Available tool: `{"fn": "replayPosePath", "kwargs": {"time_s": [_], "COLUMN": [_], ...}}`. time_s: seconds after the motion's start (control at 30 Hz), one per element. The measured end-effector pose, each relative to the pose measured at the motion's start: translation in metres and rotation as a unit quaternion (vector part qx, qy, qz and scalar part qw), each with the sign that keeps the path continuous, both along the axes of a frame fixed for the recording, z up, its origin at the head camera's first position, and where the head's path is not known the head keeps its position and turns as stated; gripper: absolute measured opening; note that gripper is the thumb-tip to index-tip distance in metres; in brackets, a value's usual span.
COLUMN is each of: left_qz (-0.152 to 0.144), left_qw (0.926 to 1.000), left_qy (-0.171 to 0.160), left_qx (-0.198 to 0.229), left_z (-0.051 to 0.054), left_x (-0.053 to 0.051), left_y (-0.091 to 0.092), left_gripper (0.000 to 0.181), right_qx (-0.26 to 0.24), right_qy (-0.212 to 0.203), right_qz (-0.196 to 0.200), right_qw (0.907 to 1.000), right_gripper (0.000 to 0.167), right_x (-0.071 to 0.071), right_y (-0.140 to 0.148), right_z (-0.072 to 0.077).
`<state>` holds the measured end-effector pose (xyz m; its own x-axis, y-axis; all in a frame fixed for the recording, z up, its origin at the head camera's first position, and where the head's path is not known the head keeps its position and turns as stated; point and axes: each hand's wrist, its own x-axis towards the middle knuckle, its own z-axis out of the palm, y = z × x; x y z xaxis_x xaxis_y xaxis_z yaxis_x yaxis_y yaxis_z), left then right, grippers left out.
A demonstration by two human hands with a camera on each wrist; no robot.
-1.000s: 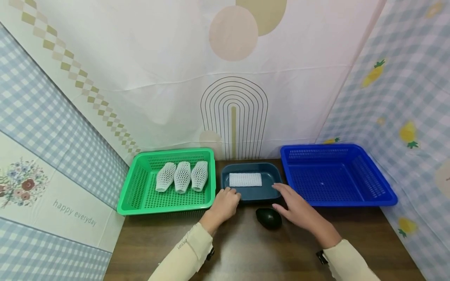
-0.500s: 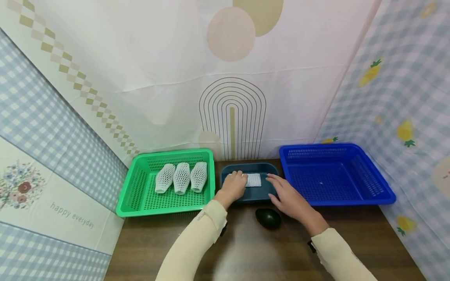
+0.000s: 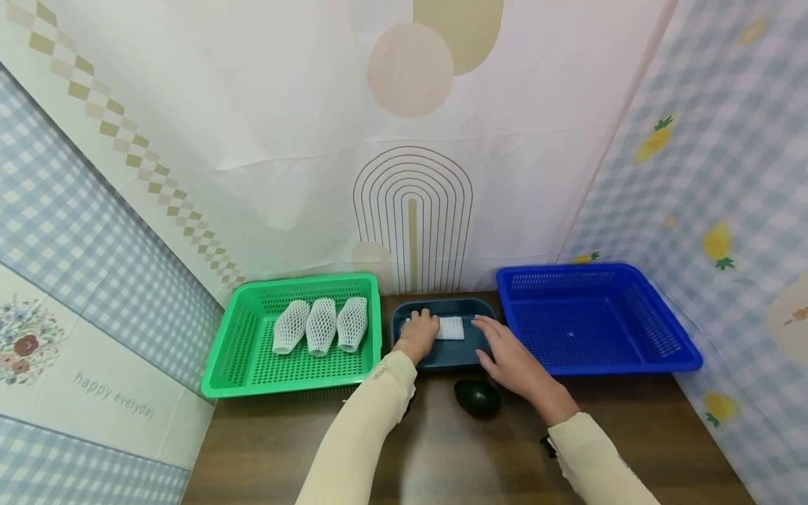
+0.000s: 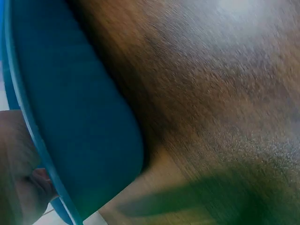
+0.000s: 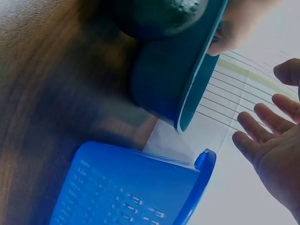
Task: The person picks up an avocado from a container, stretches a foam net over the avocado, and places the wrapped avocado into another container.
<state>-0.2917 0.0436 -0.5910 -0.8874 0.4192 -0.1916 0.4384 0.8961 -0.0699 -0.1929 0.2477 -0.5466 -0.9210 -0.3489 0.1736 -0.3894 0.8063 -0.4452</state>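
A small dark teal tray (image 3: pixel 454 356) holds a flat white foam net sleeve (image 3: pixel 451 327). My left hand (image 3: pixel 419 335) reaches over the tray's front rim and grips the left part of the sleeve with curled fingers, which hide that part. At the tray's right end my right hand (image 3: pixel 514 359) hovers with its fingers spread, holding nothing; in the right wrist view its fingers (image 5: pixel 267 122) are apart from the tray. A dark green avocado (image 3: pixel 477 400) lies on the table in front of the tray, left of my right hand.
On the left a green basket (image 3: pixel 297 383) holds three white foam-netted pieces (image 3: pixel 321 328). To the right stands a blue basket (image 3: pixel 568 337) with slotted walls. Patterned cloth (image 3: pixel 284 161) hangs behind and at both sides of the wooden table (image 3: pixel 442 463).
My left hand has moved from the tray's front rim forward onto the foam net sleeve. My right hand has shifted slightly left. The avocado and baskets stay put.
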Motion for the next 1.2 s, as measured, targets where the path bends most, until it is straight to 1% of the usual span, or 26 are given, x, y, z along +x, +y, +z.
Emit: {"fn": "replayPosePath", "kwargs": {"time_s": [0.13,0.17,0.33,0.4,0.47,0.57,0.67,0.83,0.97,1.03,1.1,1.2], "left_qz": [-0.002,-0.003,-0.011,-0.008,-0.004,-0.001,-0.009,-0.017,-0.016,-0.018,-0.019,-0.022], "left_qw": [0.9995,0.9989,0.9935,0.9903,0.985,0.9749,0.9645,0.9551,0.9517,0.9518,0.952,0.9502], "left_qy": [0.021,0.033,0.086,0.097,0.105,0.104,0.101,0.094,0.078,0.072,0.069,0.061], "left_qx": [0.025,0.034,0.074,0.1,0.137,0.197,0.244,0.281,0.296,0.298,0.298,0.305], "left_z": [0.001,0.003,0.016,0.022,0.028,0.039,0.049,0.06,0.067,0.07,0.073,0.077], "left_x": [0.0,0.0,0.004,0.007,0.011,0.019,0.03,0.045,0.055,0.06,0.064,0.07], "left_y": [-0.004,-0.005,-0.016,-0.02,-0.023,-0.026,-0.027,-0.028,-0.029,-0.028,-0.027,-0.025], "left_gripper": [0.03,0.028,0.017,0.015,0.015,0.02,0.024,0.024,0.025,0.026,0.026,0.026], "right_qx": [-0.013,-0.018,-0.037,-0.041,-0.044,-0.051,-0.056,-0.071,-0.09,-0.101,-0.118,-0.145], "right_qy": [0.003,0.006,0.023,0.022,0.017,0.01,0.018,0.054,0.085,0.097,0.101,0.092], "right_qz": [-0.003,-0.003,0.005,0.006,0.004,-0.004,-0.011,-0.012,0.001,0.009,0.017,0.03], "right_qw": [0.9999,0.9998,0.999,0.9989,0.9989,0.9986,0.9982,0.9959,0.9923,0.9901,0.9877,0.9847], "right_gripper": [0.056,0.055,0.052,0.049,0.046,0.042,0.041,0.037,0.03,0.026,0.022,0.02], "right_x": [-0.002,-0.003,-0.009,-0.012,-0.015,-0.019,-0.022,-0.027,-0.028,-0.028,-0.027,-0.025], "right_y": [0.002,0.003,0.009,0.01,0.012,0.014,0.015,0.014,0.011,0.01,0.008,0.006], "right_z": [0.003,0.004,0.011,0.013,0.016,0.02,0.023,0.028,0.028,0.028,0.028,0.028]}}
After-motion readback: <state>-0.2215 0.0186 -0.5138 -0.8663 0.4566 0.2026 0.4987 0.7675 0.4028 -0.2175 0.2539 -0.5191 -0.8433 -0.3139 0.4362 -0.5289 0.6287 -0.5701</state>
